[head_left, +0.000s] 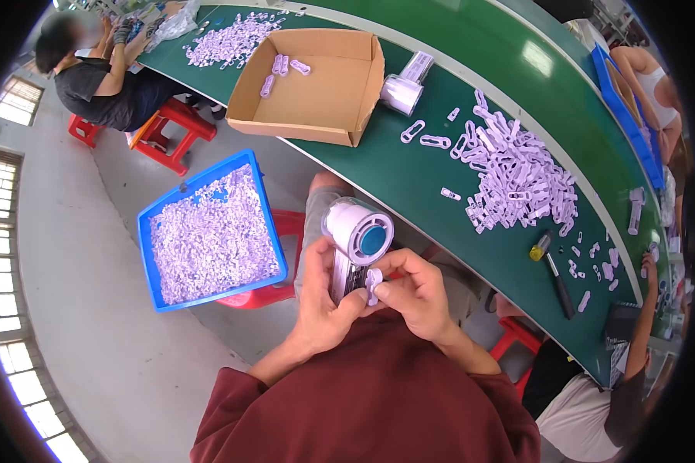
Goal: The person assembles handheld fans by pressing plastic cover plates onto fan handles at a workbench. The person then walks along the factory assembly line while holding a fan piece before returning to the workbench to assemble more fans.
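Over the lap, my left hand (322, 305) is closed around the handle of a light purple device (359, 231), which has a round head with a teal centre. My right hand (417, 297) pinches a small light purple part (374, 285) against the right side of the handle, close to the left thumb. The fingertips hide some of the part. A large pile of similar purple parts (517, 170) lies on the green table (448, 224) ahead to the right.
A cardboard box (309, 89) holds several parts, with another device (404, 91) beside it. A blue tray (278, 247) of small pieces stands left on a red stool (289, 224). A hammer (558, 285) lies on the table. Co-workers sit at both sides.
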Motion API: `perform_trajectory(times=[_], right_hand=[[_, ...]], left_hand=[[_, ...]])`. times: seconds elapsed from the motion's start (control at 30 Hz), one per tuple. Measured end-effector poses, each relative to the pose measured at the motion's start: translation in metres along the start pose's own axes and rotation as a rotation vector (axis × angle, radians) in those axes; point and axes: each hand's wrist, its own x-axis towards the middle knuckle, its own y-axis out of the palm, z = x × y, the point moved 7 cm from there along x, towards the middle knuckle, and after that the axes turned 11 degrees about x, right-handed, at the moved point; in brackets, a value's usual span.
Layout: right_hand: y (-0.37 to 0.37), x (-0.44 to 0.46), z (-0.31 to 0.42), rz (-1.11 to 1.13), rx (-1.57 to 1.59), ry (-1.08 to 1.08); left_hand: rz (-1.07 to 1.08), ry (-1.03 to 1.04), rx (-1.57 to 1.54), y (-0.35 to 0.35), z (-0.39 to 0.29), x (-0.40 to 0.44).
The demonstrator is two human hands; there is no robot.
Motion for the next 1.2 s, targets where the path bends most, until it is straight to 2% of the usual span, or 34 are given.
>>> perform_trajectory(times=[0.33, 0.53, 0.63, 0.83, 0.97, 1.2], right_hand=[[0.001, -0.002, 0.003, 0.007, -0.1, -0.089], [-0.002, -0.004, 0.005, -0.032, -0.156, -0.123], [-0.003, -0.004, 0.005, -0.06, -0.164, -0.12], [-0.004, -0.004, 0.006, -0.085, -0.157, -0.097], [-0.004, -0.003, 0.015, -0.107, -0.306, -0.013], [-0.008, -0.004, 0.01, -0.139, -0.336, -0.094]], left_hand=[[0.048, 0.023, 0.105, 0.0, -0.007, -0.01], [0.047, 0.093, 0.114, 0.002, -0.014, -0.009], [0.012, 0.187, 0.219, 0.003, -0.018, -0.009], [-0.012, 0.209, 0.213, 0.005, -0.017, -0.01], [-0.037, 0.239, 0.406, 0.003, -0.017, -0.009], [-0.114, 0.342, 0.514, 0.004, -0.024, -0.009]])
